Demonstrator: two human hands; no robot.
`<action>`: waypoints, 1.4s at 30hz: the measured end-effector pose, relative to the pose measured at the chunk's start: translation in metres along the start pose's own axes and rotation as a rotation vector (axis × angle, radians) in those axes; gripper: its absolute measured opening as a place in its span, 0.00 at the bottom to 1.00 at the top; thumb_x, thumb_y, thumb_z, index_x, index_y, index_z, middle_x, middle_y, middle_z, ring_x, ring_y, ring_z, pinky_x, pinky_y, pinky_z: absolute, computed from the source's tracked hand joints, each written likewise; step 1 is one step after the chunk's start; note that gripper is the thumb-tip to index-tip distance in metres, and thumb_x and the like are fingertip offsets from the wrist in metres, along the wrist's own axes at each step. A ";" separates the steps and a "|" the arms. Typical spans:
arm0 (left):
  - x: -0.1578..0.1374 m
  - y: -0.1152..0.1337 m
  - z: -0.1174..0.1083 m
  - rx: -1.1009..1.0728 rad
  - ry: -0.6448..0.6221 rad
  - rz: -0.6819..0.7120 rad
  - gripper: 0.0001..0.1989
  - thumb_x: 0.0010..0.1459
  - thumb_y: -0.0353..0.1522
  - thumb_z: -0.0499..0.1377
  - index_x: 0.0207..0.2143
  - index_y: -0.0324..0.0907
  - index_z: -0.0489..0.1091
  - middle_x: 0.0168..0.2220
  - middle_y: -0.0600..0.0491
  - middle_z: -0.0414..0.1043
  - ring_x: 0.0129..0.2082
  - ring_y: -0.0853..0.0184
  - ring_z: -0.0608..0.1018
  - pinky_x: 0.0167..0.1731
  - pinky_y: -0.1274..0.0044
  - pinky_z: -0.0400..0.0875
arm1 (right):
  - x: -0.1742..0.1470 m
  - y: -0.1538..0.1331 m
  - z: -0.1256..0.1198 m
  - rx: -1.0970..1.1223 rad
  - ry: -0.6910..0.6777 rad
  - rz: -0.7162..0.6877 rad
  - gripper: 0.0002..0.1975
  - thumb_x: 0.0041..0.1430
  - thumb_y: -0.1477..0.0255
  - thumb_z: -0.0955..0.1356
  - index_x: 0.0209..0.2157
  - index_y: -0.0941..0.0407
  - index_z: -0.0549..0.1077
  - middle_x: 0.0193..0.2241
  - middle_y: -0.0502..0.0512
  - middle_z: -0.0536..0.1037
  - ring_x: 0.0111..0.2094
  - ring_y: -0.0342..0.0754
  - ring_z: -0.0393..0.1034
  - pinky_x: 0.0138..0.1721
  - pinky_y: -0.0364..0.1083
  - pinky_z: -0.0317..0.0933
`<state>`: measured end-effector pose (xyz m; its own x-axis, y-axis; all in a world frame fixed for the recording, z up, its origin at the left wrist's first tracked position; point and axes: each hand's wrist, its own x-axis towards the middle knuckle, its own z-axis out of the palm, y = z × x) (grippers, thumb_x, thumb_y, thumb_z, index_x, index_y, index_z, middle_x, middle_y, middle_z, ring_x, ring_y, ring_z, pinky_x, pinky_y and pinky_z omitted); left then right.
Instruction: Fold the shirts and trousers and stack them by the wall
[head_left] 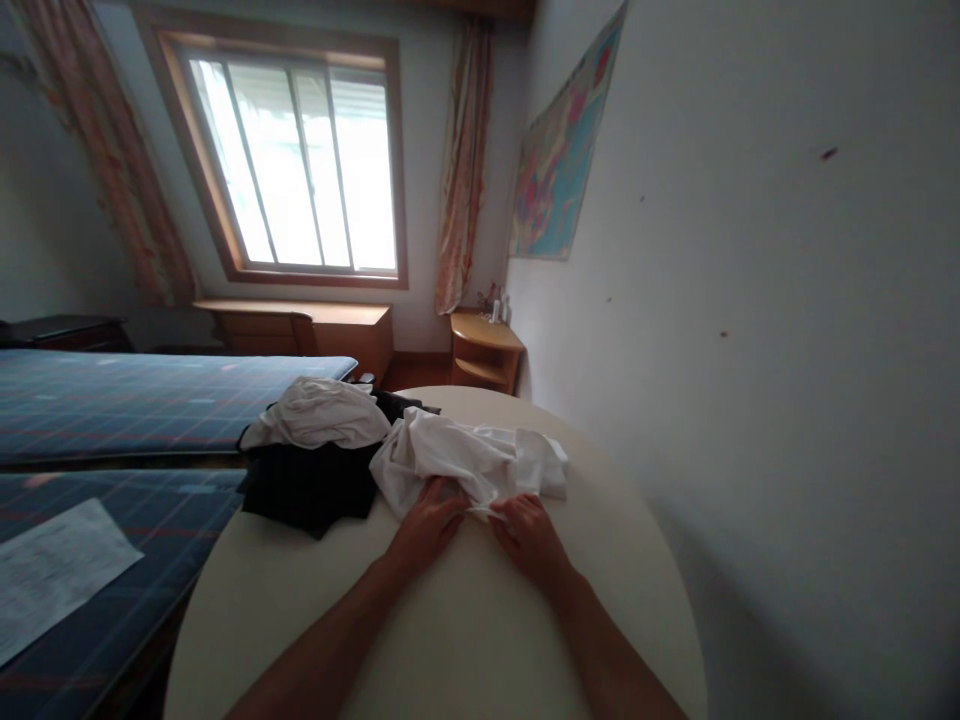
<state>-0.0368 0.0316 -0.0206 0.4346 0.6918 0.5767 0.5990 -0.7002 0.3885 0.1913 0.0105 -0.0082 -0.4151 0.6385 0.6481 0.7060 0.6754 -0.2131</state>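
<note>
A crumpled white garment point(465, 450), perhaps a shirt, lies on the round cream table point(450, 630). My left hand point(431, 520) grips its near edge with the fingers closed on the cloth. A short way to the right, my right hand point(525, 525) pinches the same edge, and a narrow strip of fabric stretches between the two hands. Left of the garment sits a heap of clothes, with a black cloth point(307, 485) below and a bunched whitish cloth point(319, 412) on top. The garment's full shape is hidden in its folds.
Two plaid blue mattresses point(150, 400) stand left of the table, one bearing a paper sheet point(64, 570). The wall point(787, 400) runs close along the right. Behind are a wooden desk point(345, 325), a corner shelf point(487, 335) and a window point(300, 170).
</note>
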 end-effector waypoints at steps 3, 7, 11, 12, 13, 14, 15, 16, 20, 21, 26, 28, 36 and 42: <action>0.001 0.005 -0.006 -0.029 0.011 0.031 0.08 0.64 0.27 0.54 0.41 0.44 0.72 0.59 0.47 0.65 0.61 0.58 0.66 0.57 0.64 0.67 | 0.000 -0.001 -0.001 0.003 0.007 0.002 0.04 0.65 0.72 0.65 0.39 0.54 0.71 0.31 0.54 0.77 0.35 0.49 0.72 0.44 0.49 0.60; -0.002 0.008 -0.010 -0.049 0.055 0.010 0.09 0.68 0.30 0.49 0.41 0.43 0.69 0.45 0.48 0.75 0.48 0.62 0.75 0.50 0.68 0.71 | -0.001 -0.002 -0.002 0.002 0.020 0.051 0.04 0.64 0.71 0.66 0.39 0.54 0.72 0.31 0.54 0.78 0.35 0.50 0.72 0.45 0.50 0.61; -0.006 0.006 -0.009 0.008 0.100 0.010 0.08 0.69 0.32 0.49 0.39 0.43 0.68 0.38 0.50 0.75 0.40 0.63 0.77 0.44 0.71 0.72 | -0.001 0.000 0.001 -0.003 -0.008 0.090 0.05 0.66 0.70 0.64 0.40 0.54 0.72 0.32 0.55 0.78 0.35 0.51 0.72 0.45 0.51 0.62; -0.006 0.005 -0.008 0.033 0.103 0.014 0.08 0.69 0.32 0.49 0.38 0.43 0.68 0.37 0.50 0.75 0.39 0.64 0.77 0.43 0.72 0.72 | -0.001 0.001 0.002 -0.003 -0.013 0.099 0.05 0.67 0.70 0.64 0.40 0.55 0.71 0.32 0.55 0.78 0.36 0.51 0.72 0.45 0.51 0.62; -0.007 0.004 -0.007 0.059 0.101 0.015 0.08 0.69 0.32 0.49 0.38 0.43 0.68 0.36 0.51 0.75 0.37 0.64 0.77 0.42 0.72 0.72 | -0.001 0.002 0.003 -0.004 -0.015 0.111 0.06 0.67 0.70 0.64 0.40 0.55 0.71 0.33 0.55 0.78 0.36 0.51 0.72 0.45 0.51 0.63; -0.007 0.004 -0.007 0.087 0.098 0.016 0.09 0.69 0.32 0.49 0.38 0.43 0.68 0.34 0.51 0.75 0.36 0.65 0.77 0.41 0.73 0.72 | -0.001 0.002 0.004 -0.004 -0.017 0.124 0.06 0.67 0.69 0.63 0.40 0.55 0.71 0.33 0.55 0.79 0.36 0.51 0.72 0.45 0.51 0.63; -0.008 0.004 -0.006 0.114 0.095 0.016 0.09 0.69 0.32 0.49 0.38 0.43 0.68 0.34 0.52 0.75 0.35 0.65 0.77 0.40 0.73 0.72 | -0.001 0.002 0.005 -0.003 -0.019 0.135 0.06 0.67 0.69 0.63 0.41 0.55 0.71 0.33 0.56 0.79 0.37 0.51 0.72 0.45 0.51 0.63; -0.008 0.003 -0.006 0.135 0.093 0.016 0.09 0.69 0.32 0.50 0.38 0.43 0.68 0.33 0.52 0.75 0.35 0.65 0.77 0.40 0.73 0.72 | -0.001 0.002 0.005 -0.004 -0.024 0.144 0.06 0.67 0.69 0.63 0.41 0.55 0.71 0.33 0.56 0.79 0.37 0.51 0.72 0.45 0.51 0.63; -0.009 0.003 -0.005 0.171 0.092 0.017 0.09 0.69 0.31 0.49 0.37 0.43 0.68 0.32 0.52 0.76 0.33 0.66 0.77 0.38 0.74 0.72 | 0.000 0.001 0.006 -0.041 -0.057 0.172 0.06 0.67 0.70 0.64 0.41 0.56 0.71 0.31 0.55 0.78 0.36 0.52 0.72 0.44 0.50 0.63; -0.010 0.003 -0.004 0.172 0.092 0.016 0.09 0.69 0.31 0.49 0.37 0.43 0.68 0.32 0.52 0.76 0.32 0.66 0.78 0.37 0.75 0.72 | 0.000 0.000 0.006 -0.051 -0.064 0.175 0.06 0.66 0.69 0.64 0.40 0.56 0.72 0.31 0.55 0.78 0.35 0.52 0.72 0.43 0.50 0.63; -0.015 0.004 -0.005 0.186 0.096 0.018 0.09 0.69 0.32 0.49 0.37 0.43 0.67 0.31 0.53 0.75 0.29 0.68 0.78 0.31 0.78 0.71 | 0.001 -0.002 0.005 -0.060 -0.049 0.169 0.07 0.66 0.69 0.64 0.38 0.56 0.72 0.29 0.54 0.77 0.34 0.51 0.71 0.43 0.49 0.63; -0.017 0.005 -0.007 0.193 0.090 0.024 0.10 0.69 0.32 0.49 0.37 0.43 0.68 0.31 0.53 0.75 0.29 0.68 0.78 0.30 0.78 0.71 | 0.001 -0.002 0.005 -0.057 -0.040 0.169 0.07 0.66 0.69 0.64 0.38 0.56 0.73 0.29 0.54 0.77 0.34 0.51 0.71 0.43 0.49 0.62; -0.020 0.004 -0.026 0.106 0.022 0.005 0.13 0.60 0.31 0.57 0.48 0.43 0.67 0.42 0.48 0.78 0.41 0.61 0.79 0.45 0.68 0.73 | -0.010 0.003 -0.003 -0.052 0.034 0.200 0.07 0.68 0.70 0.62 0.40 0.56 0.71 0.32 0.55 0.77 0.36 0.51 0.71 0.44 0.50 0.62; -0.021 0.001 -0.021 0.001 0.036 -0.067 0.10 0.60 0.27 0.53 0.44 0.43 0.67 0.40 0.49 0.76 0.40 0.62 0.78 0.44 0.70 0.74 | -0.016 0.000 -0.008 -0.060 0.023 0.233 0.05 0.67 0.71 0.63 0.40 0.55 0.70 0.31 0.55 0.76 0.35 0.52 0.71 0.43 0.52 0.63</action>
<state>-0.0593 0.0123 -0.0170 0.3690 0.7306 0.5745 0.6268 -0.6520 0.4267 0.2025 -0.0025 -0.0128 -0.2239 0.7654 0.6033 0.8143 0.4871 -0.3157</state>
